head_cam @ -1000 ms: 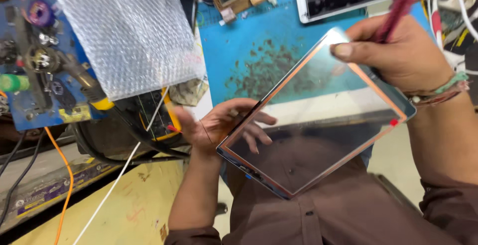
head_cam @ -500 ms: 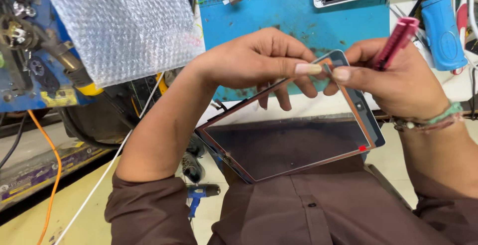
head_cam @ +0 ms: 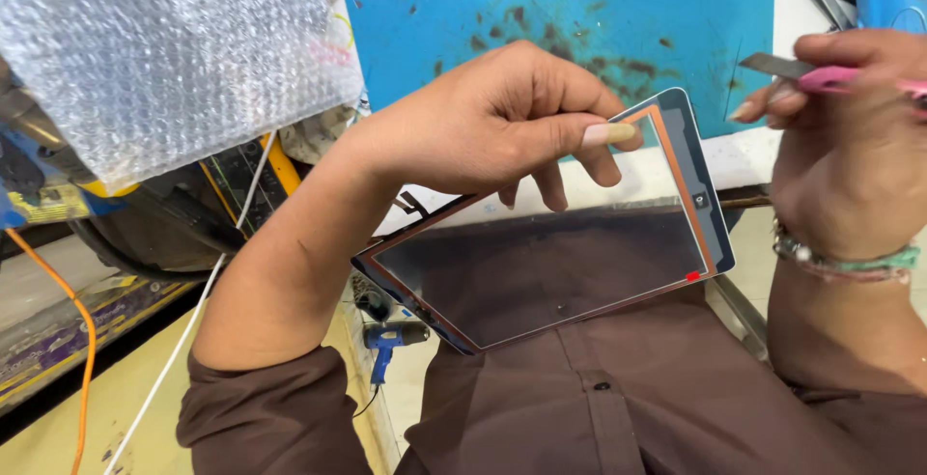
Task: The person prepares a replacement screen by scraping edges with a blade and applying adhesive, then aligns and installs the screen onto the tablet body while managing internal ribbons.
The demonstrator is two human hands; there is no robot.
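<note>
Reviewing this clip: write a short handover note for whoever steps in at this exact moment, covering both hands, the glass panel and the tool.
Left hand: grips the top edge of the glass touch panel, thumb along its upper corner, holding it tilted over the lap.
Right hand: off the panel, pinching a pink-handled metal tool beside the panel's right edge.
Panel: see-through, with an orange-brown border and a small red tab at its lower right corner.
Nearby: blue work mat beyond, bubble wrap at left.
Done: panel is free and in hand.
Left: the tool has not yet touched the panel.
</note>
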